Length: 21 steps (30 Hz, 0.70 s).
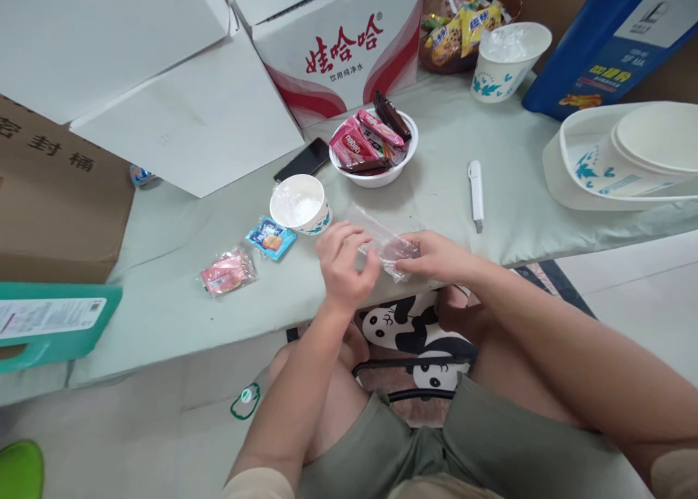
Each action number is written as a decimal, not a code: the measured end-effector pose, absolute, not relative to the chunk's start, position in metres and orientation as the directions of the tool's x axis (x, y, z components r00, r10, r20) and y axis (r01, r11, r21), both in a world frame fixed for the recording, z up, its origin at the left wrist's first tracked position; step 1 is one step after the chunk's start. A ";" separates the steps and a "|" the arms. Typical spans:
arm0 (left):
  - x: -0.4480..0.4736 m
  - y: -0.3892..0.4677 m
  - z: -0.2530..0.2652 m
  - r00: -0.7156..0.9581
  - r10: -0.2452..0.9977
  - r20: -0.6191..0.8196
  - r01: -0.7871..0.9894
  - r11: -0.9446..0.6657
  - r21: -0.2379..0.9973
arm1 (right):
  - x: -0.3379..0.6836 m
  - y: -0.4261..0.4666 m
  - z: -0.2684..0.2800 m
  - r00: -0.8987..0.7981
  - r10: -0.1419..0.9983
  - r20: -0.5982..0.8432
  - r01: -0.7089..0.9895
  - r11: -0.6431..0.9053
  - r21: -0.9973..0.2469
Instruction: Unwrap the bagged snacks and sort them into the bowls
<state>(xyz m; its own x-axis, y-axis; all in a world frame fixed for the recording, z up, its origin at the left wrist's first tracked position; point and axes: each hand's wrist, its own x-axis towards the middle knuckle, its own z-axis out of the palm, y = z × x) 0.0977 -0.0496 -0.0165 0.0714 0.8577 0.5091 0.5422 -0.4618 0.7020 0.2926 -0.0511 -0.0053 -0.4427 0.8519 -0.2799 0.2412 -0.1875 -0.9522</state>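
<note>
In the head view, a clear bag (382, 238) was pinched by the right hand (433, 255) at the snack bowl's (382, 180) 6 o'clock; the left hand (347, 266) was loosely curled, contact unclear. Progress was judged early: wrapped snacks (357, 144) were left in the bowl, no bag contents were made out, and thin, creased film was shown.

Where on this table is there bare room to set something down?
Bare cloth shows between the white utility knife and the white tub, and between the pink-wrapped packet and the teal container. It is crowded around the nearer paper cup, by the smartphone, blue packet, snack bowl and left hand; the right hand holds a plastic bag.
</note>
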 end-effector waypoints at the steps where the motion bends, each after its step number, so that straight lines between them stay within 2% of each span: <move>1: 0.100 -0.052 -0.015 0.155 0.862 0.483 0.519 -0.487 0.703 | 0.292 -0.051 -0.005 -0.470 0.846 -0.251 0.220 -0.164 -0.962; 3: 0.102 -0.053 -0.013 0.267 0.885 0.382 0.445 -0.465 0.765 | 0.292 -0.052 -0.003 -0.504 0.842 -0.191 0.169 -0.121 -0.978; 6: 0.104 -0.051 -0.016 0.330 0.929 0.168 0.328 -0.279 0.902 | 0.291 -0.053 -0.002 -0.489 0.862 -0.129 0.092 -0.096 -0.991; 9: 0.104 -0.046 -0.022 0.264 0.964 0.008 0.228 -0.071 0.971 | 0.289 -0.053 -0.003 -0.466 0.879 -0.106 0.055 -0.090 -0.994; 11: 0.104 -0.043 -0.024 0.200 0.978 -0.059 0.150 0.029 0.988 | 0.289 -0.052 -0.005 -0.422 0.899 -0.118 0.096 -0.085 -0.992; 13: 0.104 -0.041 -0.024 0.155 0.982 -0.104 0.076 0.093 0.993 | 0.289 -0.051 -0.008 -0.282 0.952 -0.120 0.168 -0.075 -0.983; 16: 0.102 -0.040 -0.021 0.167 0.978 -0.126 0.019 0.124 0.992 | 0.290 -0.050 -0.011 -0.081 0.996 -0.022 0.232 -0.002 -0.973; 18: 0.100 -0.041 -0.019 0.213 0.968 -0.130 -0.011 0.135 0.991 | 0.290 -0.050 -0.013 -0.127 0.992 -0.008 0.246 0.023 -0.969; 21: 0.099 -0.041 -0.019 0.230 0.964 -0.132 -0.099 0.158 0.982 | 0.288 -0.051 -0.013 -0.213 0.972 -0.102 0.289 -0.037 -0.957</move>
<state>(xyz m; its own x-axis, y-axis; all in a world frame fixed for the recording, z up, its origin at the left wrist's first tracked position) 0.0992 -0.0405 -0.0187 0.2302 0.9641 -0.1322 -0.0986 0.1583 0.9825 0.2877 -0.0506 -0.0127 -0.2131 0.9717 -0.1024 0.2893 -0.0373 -0.9565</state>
